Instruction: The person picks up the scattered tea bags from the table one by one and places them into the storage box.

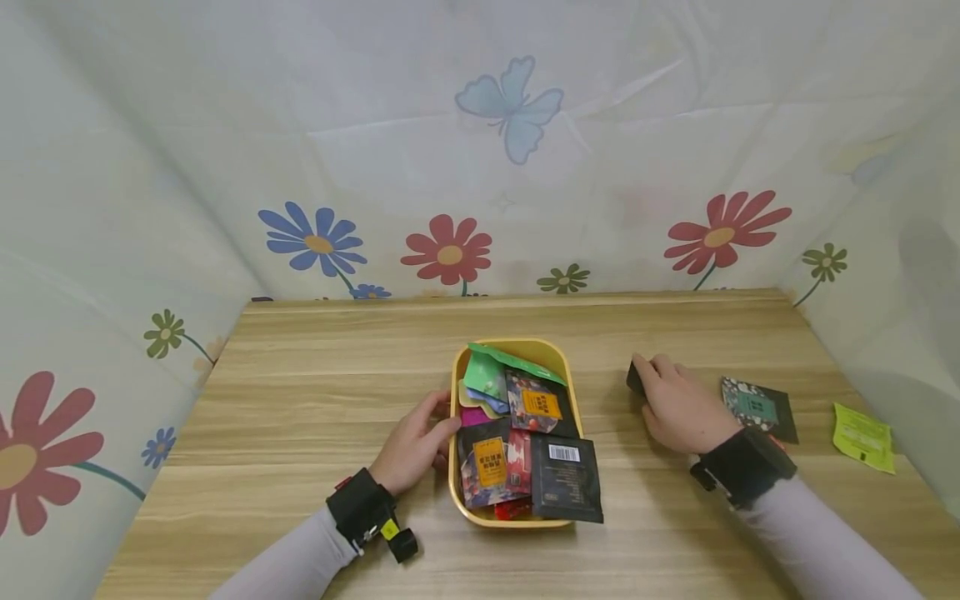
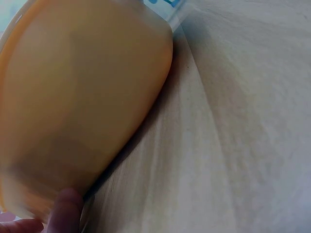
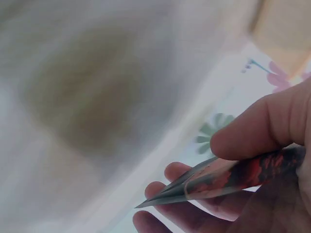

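A yellow plastic basket (image 1: 454,492) holds a heap of sachets, green, black, red and magenta among them. At its left side my left hand (image 1: 411,443) grips it, thumb at the rim and fingers at the outer wall; the left wrist view shows two fingertips low by the wall (image 2: 82,107). My right hand (image 1: 678,408) is to the right of the basket and pinches a dark sachet (image 3: 238,177) with a red pattern between thumb and fingers. In the head view only a dark corner of that sachet shows past the fingers.
A black-and-teal sachet (image 1: 757,407) lies beyond the right wrist, partly overlapped by it, and a lime-green sachet (image 1: 862,437) lies farther right. One black sachet (image 1: 567,482) sticks out over the basket's right rim. Flower-printed cloth (image 1: 570,208) closes off the wooden table's back and sides.
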Demonstrator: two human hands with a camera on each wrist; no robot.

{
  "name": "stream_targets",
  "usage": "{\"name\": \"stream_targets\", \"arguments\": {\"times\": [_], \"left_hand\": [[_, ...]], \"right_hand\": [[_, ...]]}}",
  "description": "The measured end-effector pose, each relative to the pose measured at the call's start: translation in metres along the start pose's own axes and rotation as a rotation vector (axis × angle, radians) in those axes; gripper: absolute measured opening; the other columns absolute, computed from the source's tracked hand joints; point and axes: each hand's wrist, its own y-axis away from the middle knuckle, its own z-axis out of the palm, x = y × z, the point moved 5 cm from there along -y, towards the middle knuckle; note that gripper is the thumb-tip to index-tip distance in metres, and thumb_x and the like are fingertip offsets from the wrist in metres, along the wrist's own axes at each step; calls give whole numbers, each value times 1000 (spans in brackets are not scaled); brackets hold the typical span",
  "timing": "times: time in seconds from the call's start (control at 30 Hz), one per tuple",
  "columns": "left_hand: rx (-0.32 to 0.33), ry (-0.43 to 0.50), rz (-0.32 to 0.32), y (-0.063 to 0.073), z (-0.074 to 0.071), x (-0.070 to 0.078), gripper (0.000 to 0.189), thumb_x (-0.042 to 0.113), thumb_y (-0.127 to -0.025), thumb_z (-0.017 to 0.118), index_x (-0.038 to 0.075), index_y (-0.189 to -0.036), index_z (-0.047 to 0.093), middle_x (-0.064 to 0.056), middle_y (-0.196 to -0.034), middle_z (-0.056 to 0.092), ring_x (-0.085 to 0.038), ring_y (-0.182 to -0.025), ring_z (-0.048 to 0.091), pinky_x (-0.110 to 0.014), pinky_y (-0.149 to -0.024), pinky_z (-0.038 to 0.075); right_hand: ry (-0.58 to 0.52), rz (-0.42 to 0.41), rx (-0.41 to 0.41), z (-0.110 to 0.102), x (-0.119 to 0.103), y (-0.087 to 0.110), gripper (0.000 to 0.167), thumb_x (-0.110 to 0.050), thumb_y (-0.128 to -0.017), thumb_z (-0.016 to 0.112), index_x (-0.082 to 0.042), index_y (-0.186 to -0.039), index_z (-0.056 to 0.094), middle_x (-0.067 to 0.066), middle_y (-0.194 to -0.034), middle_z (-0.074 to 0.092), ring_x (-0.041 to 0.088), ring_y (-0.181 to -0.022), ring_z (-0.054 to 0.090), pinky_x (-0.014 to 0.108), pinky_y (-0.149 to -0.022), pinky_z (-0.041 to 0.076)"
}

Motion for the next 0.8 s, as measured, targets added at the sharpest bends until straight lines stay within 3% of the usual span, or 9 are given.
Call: {"name": "stream_targets", "arguments": {"times": [0.13, 0.33, 0.63, 0.8], "left_hand": [[-3, 6, -1, 0, 0, 0, 44, 27, -105, 56, 19, -147, 51, -14, -132, 64, -20, -68, 70, -35, -57, 63], [0, 4, 0, 0, 0, 0, 43, 26, -104, 57, 19, -146, 52, -14, -131, 63, -20, -68, 70, -35, -58, 63], [5, -6, -1, -3, -1, -3, 43, 29, -104, 57, 20, -146, 53, -14, -131, 63, -20, -69, 70, -34, -59, 63], [4, -7, -6, -2, -1, -3, 42, 29, -104, 57, 21, -145, 53, -13, -130, 63, -20, -69, 71, -34, -59, 63]], "right_hand": [[-87, -28, -5, -21, -20, -9, 71, -5, -89, 71, 7, -152, 39, 25, -123, 57, 33, -98, 62, 54, -86, 60], [-186, -171, 16, -54, -66, -16, 81, -7, -83, 78, -2, -154, 40, 15, -127, 54, 27, -103, 60, 48, -89, 60], [-235, -365, 89, -84, -126, -26, 99, -34, -73, 92, -15, -156, 43, 5, -133, 56, 21, -111, 57, 41, -93, 57], [-243, -435, 117, -92, -147, -30, 97, -37, -72, 92, -15, -154, 46, 2, -130, 56, 17, -109, 56, 37, -92, 56]]}}
